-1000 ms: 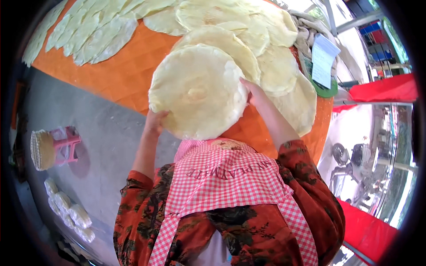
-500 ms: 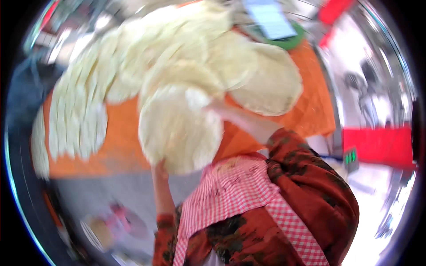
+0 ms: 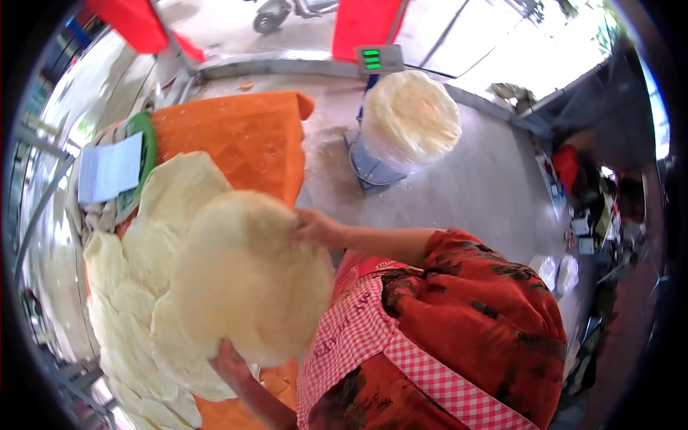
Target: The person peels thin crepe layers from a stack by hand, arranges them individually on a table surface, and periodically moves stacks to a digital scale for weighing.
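Note:
A large, round, pale flatbread (image 3: pixel 247 279) is held up between my two hands. My left hand (image 3: pixel 231 362) grips its lower rim, fingers partly behind it. On the opposite edge, at the upper right, my right hand (image 3: pixel 315 229) is closed with the thumb over the bread. Beneath and left of it, many more flatbreads (image 3: pixel 118 301) overlap on an orange quilted cloth (image 3: pixel 229 125). Farther off, a tall round stack of flatbreads (image 3: pixel 410 118) in clear plastic stands on a platform scale (image 3: pixel 373 168); its display (image 3: pixel 380 60) glows green.
At the table's far left lies a green-rimmed round tray (image 3: pixel 148 147) with a paper sheet (image 3: pixel 111 169) on it. Grey floor (image 3: pixel 487 186) stretches right of the table. Mixed goods (image 3: pixel 588 208) line the right wall, and red cloth (image 3: pixel 365 29) hangs at the back.
My view has swung right, bringing the scale and its stack into sight. The flatbread has been lifted off the others, and both hands still hold it by its edges.

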`<state>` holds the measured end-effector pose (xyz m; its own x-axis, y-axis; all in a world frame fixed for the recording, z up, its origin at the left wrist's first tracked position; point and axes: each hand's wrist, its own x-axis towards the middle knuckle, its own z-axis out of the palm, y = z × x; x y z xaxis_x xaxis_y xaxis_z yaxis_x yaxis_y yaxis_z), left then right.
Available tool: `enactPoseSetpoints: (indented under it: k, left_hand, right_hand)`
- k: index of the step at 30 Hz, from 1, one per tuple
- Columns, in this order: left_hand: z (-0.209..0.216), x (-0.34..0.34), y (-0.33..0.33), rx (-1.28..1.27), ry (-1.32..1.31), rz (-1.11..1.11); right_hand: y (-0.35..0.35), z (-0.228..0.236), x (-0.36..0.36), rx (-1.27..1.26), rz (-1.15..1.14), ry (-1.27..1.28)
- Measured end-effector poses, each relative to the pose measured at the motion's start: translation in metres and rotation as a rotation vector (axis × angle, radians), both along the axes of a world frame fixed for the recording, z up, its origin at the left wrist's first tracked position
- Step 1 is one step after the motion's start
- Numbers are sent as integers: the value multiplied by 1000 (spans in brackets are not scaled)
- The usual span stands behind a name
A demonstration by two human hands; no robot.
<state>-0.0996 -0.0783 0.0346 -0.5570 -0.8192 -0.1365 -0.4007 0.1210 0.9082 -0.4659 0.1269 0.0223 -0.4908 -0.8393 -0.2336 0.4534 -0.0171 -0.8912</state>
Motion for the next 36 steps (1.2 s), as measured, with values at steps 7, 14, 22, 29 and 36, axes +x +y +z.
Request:
enactPoseSetpoints:
  k: [7, 14, 22, 29, 36]
  left_hand:
    - [39, -313, 96, 634, 399, -264]
    - [19, -537, 245, 758, 371, -564]
    - [-92, -678, 326, 932, 256, -599]
    - [-146, -694, 339, 884, -177, -465]
    - [-147, -700, 316, 709, -249, -450]
  right_hand:
    - [210, 9, -120, 81, -635, 193]
    - [395, 19, -248, 111, -894, 183]
    - [498, -59, -389, 316, -947, -17]
    - [513, -131, -397, 487, -940, -156]
    - [510, -126, -362, 562, -1013, -90]
